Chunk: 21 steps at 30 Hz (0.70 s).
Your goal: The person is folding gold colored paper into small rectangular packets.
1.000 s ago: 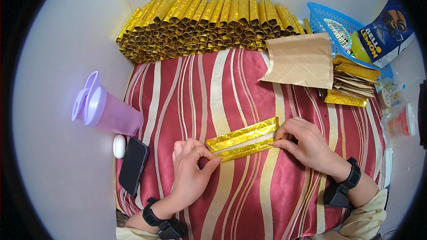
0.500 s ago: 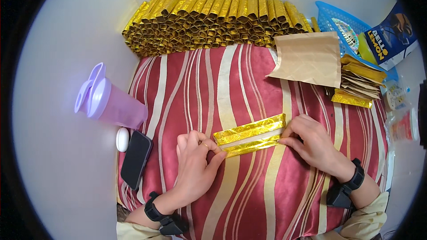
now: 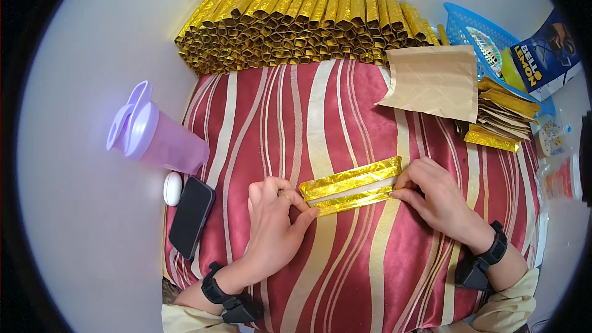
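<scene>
Between my hands lies a strip of gold foil paper (image 3: pixel 351 179), its long edges folded inward with a pale band showing along the middle. My left hand (image 3: pixel 274 225) pinches its left end between thumb and fingers. At the opposite end, my right hand (image 3: pixel 435 197) grips the near corner the same way. Both hands rest low over the striped red cloth (image 3: pixel 345 277). Black bands with small boxes circle both wrists. At the back, a large stack of folded gold tubes (image 3: pixel 290 24) shows its hollow ends.
A brown paper sheet (image 3: pixel 431 83) and a pile of gold-backed sheets (image 3: pixel 502 114) lie at the right, before a blue basket (image 3: pixel 468 21) and a dark blue packet (image 3: pixel 546 55). To the left are a purple shaker bottle (image 3: pixel 163 135), a phone (image 3: pixel 192 217) and a white oval case (image 3: pixel 172 189).
The whole view has shifted slightly. Both hands keep their grip on the ends of the foil strip, which looks nearly the same.
</scene>
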Tool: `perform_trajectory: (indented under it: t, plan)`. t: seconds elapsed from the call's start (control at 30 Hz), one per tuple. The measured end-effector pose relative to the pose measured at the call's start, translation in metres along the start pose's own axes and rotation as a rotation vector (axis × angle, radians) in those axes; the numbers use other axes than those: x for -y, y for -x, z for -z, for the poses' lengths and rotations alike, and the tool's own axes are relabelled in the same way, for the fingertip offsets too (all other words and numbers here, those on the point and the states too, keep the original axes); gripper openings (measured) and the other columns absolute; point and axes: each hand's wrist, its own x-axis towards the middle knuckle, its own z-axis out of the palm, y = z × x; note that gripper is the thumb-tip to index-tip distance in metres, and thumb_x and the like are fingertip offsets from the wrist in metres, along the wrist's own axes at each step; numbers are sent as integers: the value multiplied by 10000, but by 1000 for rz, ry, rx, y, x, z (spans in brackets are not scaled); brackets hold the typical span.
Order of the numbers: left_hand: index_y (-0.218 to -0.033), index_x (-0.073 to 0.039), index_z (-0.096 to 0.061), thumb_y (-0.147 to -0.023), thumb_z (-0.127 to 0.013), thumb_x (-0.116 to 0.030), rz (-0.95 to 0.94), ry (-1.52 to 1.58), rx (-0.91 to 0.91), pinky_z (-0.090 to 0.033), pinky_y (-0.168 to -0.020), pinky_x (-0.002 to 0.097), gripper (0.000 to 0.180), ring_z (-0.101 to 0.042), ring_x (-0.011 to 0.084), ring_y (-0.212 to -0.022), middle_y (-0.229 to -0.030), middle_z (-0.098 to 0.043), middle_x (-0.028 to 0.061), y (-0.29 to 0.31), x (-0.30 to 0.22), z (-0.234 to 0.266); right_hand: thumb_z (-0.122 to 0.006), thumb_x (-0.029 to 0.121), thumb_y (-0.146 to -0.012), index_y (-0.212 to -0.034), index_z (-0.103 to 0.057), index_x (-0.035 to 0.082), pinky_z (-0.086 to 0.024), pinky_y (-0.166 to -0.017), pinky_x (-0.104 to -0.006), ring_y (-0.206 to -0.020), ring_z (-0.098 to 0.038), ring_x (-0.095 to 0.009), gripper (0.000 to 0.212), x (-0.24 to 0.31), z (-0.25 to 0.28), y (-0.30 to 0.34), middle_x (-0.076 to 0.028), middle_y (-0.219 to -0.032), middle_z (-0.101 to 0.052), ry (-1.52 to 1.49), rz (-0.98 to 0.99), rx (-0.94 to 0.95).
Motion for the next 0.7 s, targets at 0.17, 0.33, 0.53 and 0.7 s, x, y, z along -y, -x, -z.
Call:
perform_trajectory:
  t: [0.17, 0.33, 0.53, 0.7]
  plan:
    - [-785, -67, -575, -764, -752, -78, -48, -11, -39, -324, -884, 362, 178, -402, 251, -980, -986, -479, 70, 0, 2, -3, -694, 50, -806, -859, -532, 16, -445, -697, -413, -772, -533, -327, 174, 0, 0, 1, -130, -810, -550, 19, 0, 3]
    - [-772, -68, -583, -764, -754, -92, -45, 1, -57, -327, -878, 365, 173, -410, 244, -964, -970, -489, 62, 0, 3, -4, -680, 54, -816, -871, -535, 23, -442, -704, -408, -776, -541, -326, 159, -2, 1, 2, -121, -804, -555, -5, 12, 9]
    - [-805, -82, -607, -762, -764, -141, -28, -8, -55, -326, -890, 396, 174, -418, 271, -1023, -1027, -499, 72, -1, 9, -4, -673, 81, -830, -945, -536, 54, -438, -734, -401, -791, -564, -292, 181, 3, -1, 2, -88, -770, -558, 37, -82, 6]
    - [-785, -76, -581, -733, -774, -99, -85, 7, -114, -328, -875, 383, 201, -411, 262, -994, -1003, -483, 76, -2, 10, -9, -683, 72, -821, -961, -554, 69, -435, -745, -392, -821, -566, -278, 191, -3, -3, 7, -87, -831, -544, -7, -61, -63]
